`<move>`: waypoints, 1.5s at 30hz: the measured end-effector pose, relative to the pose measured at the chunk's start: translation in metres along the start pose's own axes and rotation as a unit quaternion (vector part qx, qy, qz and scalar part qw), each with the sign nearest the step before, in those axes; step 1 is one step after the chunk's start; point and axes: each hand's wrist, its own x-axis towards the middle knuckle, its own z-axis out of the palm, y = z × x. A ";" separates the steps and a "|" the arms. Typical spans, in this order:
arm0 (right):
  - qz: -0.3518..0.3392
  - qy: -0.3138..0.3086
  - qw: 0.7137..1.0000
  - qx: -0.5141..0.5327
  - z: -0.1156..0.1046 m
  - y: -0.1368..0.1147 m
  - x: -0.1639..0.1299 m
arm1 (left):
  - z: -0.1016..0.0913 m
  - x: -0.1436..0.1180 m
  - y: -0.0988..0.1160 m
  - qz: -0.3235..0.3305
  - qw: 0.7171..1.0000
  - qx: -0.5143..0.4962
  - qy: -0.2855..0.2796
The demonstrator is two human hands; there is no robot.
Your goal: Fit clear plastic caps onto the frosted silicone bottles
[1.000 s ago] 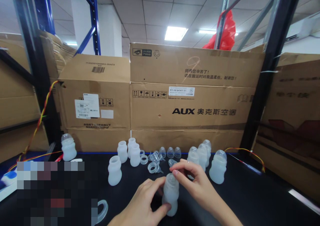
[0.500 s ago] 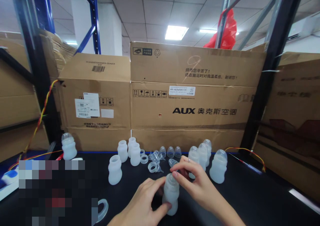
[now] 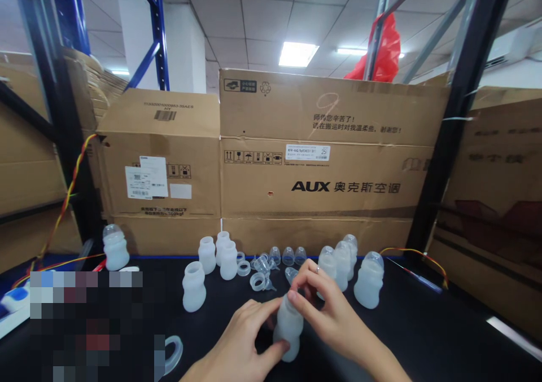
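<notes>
A frosted white baby bottle (image 3: 289, 326) stands nearly upright at the front middle, leaning slightly. Wrapped around its body from the left are the fingers and thumb of my left hand (image 3: 239, 337). At the bottle's mouth, the thumb and fingertips of my right hand (image 3: 328, 303) are pinched together on the top piece, which they mostly cover. A clear cap (image 3: 291, 275) lies just beyond my right fingers. Behind my right hand are several capped bottles (image 3: 342, 264), and another capped bottle (image 3: 369, 283) stands to its right.
Open bottles (image 3: 194, 287) stand left of centre. Several clear caps (image 3: 288, 256), rings (image 3: 257, 281) and nipples (image 3: 270, 285) lie at the back middle. A larger clear ring (image 3: 173, 354) is at front left. Cardboard (image 3: 254, 196) walls off the black table's (image 3: 423, 337) back.
My right fingertips have come down and closed over the bottle's top, hiding more of it. The bottle has shifted slightly left in my left hand's hold.
</notes>
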 end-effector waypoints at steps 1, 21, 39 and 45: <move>-0.016 -0.011 1.000 0.017 -0.001 0.000 -0.001 | 0.000 0.000 0.001 0.002 1.000 0.003 -0.001; -0.024 0.156 0.986 -0.057 0.011 0.013 0.005 | -0.001 0.002 -0.006 0.162 0.947 0.123 0.250; 0.093 0.023 0.985 0.145 0.015 0.009 0.000 | -0.005 -0.002 -0.004 -0.109 0.881 -0.454 0.078; 0.006 0.018 1.000 0.006 0.027 0.013 -0.011 | -0.007 0.006 0.000 -0.166 0.845 -0.505 0.063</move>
